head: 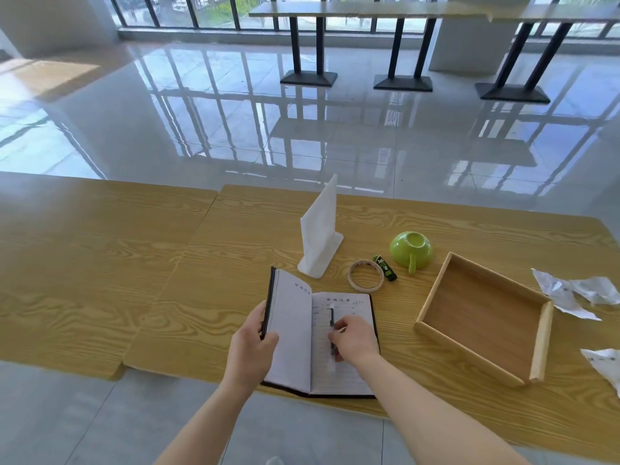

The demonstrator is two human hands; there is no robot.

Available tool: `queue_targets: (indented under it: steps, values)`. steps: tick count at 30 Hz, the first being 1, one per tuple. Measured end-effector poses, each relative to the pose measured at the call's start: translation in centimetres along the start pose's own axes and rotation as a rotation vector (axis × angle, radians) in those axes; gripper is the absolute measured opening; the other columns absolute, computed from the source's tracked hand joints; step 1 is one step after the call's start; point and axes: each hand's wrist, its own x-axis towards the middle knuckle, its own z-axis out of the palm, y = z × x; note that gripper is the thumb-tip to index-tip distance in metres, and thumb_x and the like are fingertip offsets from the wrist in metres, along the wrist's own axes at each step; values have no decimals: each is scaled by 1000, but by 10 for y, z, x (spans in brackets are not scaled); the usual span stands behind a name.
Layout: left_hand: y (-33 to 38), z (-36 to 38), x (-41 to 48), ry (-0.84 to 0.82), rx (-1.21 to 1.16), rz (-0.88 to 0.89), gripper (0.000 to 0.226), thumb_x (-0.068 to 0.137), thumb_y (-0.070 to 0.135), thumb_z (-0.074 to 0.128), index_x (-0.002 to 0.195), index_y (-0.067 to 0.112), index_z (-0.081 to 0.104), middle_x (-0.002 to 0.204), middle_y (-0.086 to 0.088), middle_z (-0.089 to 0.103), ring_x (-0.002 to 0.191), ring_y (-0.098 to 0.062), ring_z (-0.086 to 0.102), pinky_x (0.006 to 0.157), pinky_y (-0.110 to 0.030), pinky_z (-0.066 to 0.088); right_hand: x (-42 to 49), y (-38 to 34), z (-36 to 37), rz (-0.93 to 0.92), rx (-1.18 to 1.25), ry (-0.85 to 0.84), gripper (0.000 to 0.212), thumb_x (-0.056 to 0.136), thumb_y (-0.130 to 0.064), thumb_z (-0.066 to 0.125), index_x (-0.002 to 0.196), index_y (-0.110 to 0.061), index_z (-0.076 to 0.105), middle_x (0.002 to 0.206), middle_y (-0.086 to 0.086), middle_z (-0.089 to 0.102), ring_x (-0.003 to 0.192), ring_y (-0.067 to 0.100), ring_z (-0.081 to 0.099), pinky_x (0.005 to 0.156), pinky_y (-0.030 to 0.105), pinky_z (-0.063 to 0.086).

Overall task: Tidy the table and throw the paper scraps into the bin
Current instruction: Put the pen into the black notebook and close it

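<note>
**Scraps lie at the right of the table while both hands are on the notebook**

The crumpled paper scraps (570,293) lie on the table (235,236) at its far right, just beyond the wooden tray (479,313). Another paper scrap (604,364) sits nearer the front, cut off by the right edge of the view. Neither hand is near them.

The tray stands open and skewed, between the scraps and the notebook (349,377). The notebook lies open at the front edge of the table, with its right page flat and its left half lifted.

The left hand (250,347) holds that lifted half, its grip closed round the dark cover with the thumb on the inner page. The right hand (355,340) rests on the right page. Its grip is curled on a dark pen (332,318) that lies lengthwise near the spine, with the thumb and forefinger at the barrel.

Behind the notebook a roll of tape (367,288) lies flat. Just beside the roll is a small black-and-green stick (385,268). A green cup (411,248) sits upside down next to the stick, its handle pointing toward the viewer. A white napkin stand (318,236) rises upright to the left of the tape.

A second table (84,263) of the same wood butts against the left side. Beyond both tables is a glossy tiled floor (235,129).
</note>
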Motion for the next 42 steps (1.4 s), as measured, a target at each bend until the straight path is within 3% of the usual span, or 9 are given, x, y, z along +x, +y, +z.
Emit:
queue_targets:
  steps: [5, 11, 14, 20, 24, 29, 32, 35, 42]
  values:
    - [-5, -4, -1, -9, 1, -1, 64, 86, 4, 52, 142, 35, 45, 106, 28, 69, 84, 0, 67, 69, -18, 52, 1, -13, 20, -68, -127, -2, 20, 90, -28, 67, 107, -17, 69, 93, 8, 76, 89, 25, 72, 85, 40, 57]
    - [-6, -1, 2, -20, 25, -1, 66, 86, 7, 54, 146, 31, 41, 97, 31, 69, 73, -17, 65, 74, -38, 58, -3, -12, 22, -124, -99, -22, 19, 92, -16, 62, 108, -13, 73, 96, 9, 76, 91, 27, 72, 88, 43, 58]
    - [-2, 3, 1, -28, 38, 29, 67, 85, 7, 54, 145, 34, 41, 88, 32, 69, 67, -27, 64, 65, -42, 57, -6, -6, 15, -109, -33, -31, 24, 91, -11, 60, 113, -13, 70, 95, 8, 74, 87, 25, 71, 86, 43, 59]
    - [11, 19, -4, 10, 72, 60, 67, 84, 8, 57, 144, 34, 43, 77, 10, 70, 47, -11, 50, 46, -31, 45, -10, 11, -10, -43, 97, -15, 17, 92, -15, 62, 108, -18, 67, 94, 3, 71, 78, 21, 72, 76, 40, 63]
    - [27, 41, -12, 6, 104, 178, 57, 83, 7, 58, 128, 43, 52, 82, 38, 64, 70, -6, 63, 55, -20, 51, -12, 6, -31, -32, 331, 5, 10, 97, -22, 61, 103, -17, 67, 93, 9, 73, 75, 21, 71, 71, 40, 64]
    - [45, 76, -16, -19, 292, 279, 50, 77, 6, 53, 118, 35, 57, 82, 14, 67, 72, -8, 60, 63, -21, 48, -5, -19, -57, -123, 495, -19, 30, 95, -37, 65, 114, -14, 66, 101, 10, 73, 80, 25, 74, 68, 37, 63]
    - [52, 95, -16, -51, 396, 278, 44, 78, 9, 50, 117, 29, 56, 93, 4, 67, 81, -22, 62, 70, -38, 52, 2, -30, -65, -197, 313, -36, 49, 86, -35, 75, 127, -14, 60, 104, 4, 71, 84, 25, 74, 74, 43, 64]
    - [54, 109, -18, -73, 513, 263, 39, 83, 20, 50, 121, 31, 51, 97, 3, 63, 85, -23, 61, 68, -36, 51, 8, -29, -69, -232, 65, 35, 48, 85, -25, 75, 129, -13, 59, 103, 5, 71, 94, 28, 71, 85, 49, 59]
    - [25, 123, -19, -201, 567, 345, 53, 95, 47, 43, 144, 27, 41, 135, 8, 50, 121, -15, 49, 92, -33, 49, 12, -11, -81, -252, -172, 121, 35, 86, -19, 71, 121, -18, 67, 108, 1, 72, 102, 20, 64, 83, 28, 47]
